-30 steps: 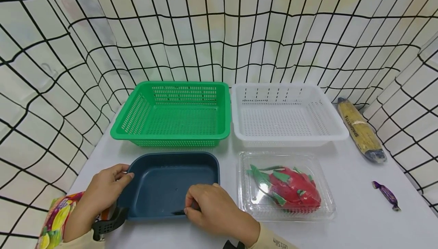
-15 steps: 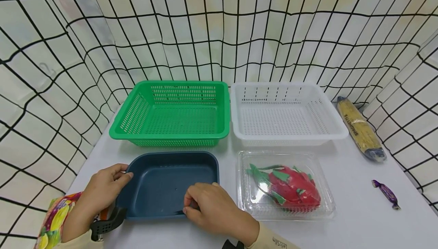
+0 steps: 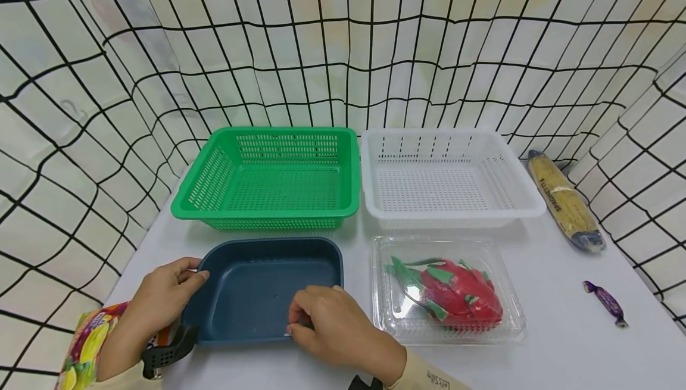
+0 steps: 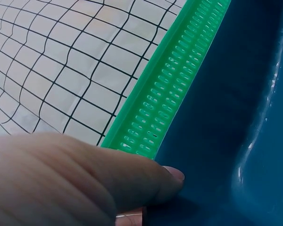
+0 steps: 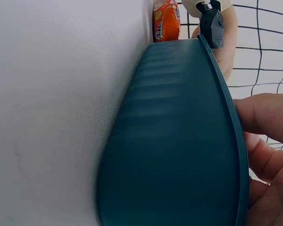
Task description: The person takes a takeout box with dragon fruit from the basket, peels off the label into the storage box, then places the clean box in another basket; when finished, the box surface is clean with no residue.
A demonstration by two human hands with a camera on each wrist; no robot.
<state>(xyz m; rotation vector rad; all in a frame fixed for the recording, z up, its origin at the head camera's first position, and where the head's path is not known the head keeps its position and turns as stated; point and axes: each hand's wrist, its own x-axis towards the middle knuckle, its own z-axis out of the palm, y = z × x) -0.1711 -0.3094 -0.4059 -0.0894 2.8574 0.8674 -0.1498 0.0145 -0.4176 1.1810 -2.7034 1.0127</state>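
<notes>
A dark blue rectangular plastic basin (image 3: 257, 295) sits at the front of the table with nothing seen in it. My left hand (image 3: 163, 295) holds its left rim. In the left wrist view the thumb (image 4: 151, 176) lies against the inner wall. My right hand (image 3: 334, 324) is at the basin's front right, fingers curled. The right wrist view has the thumb (image 5: 264, 113) against the outer side of the rim and the other fingers beyond it, partly hidden. Right of the basin lies a clear plastic clamshell box (image 3: 393, 330) with a red dragon fruit (image 3: 461, 298) inside.
A green basket (image 3: 265, 214) and a white basket (image 3: 455, 214) stand behind. At right lie a spaghetti pack (image 3: 565, 199) and a purple-wrapped candy (image 3: 605, 303). Under the left forearm are a colourful fruit-print packet (image 3: 80, 357) and an orange packet (image 5: 166, 21). Black netting (image 3: 375, 50) encloses the table.
A small dark sliver beside the right fingertips has shrunk out of sight, and a whitish speck shows there now. Both hands and the basin have hardly moved.
</notes>
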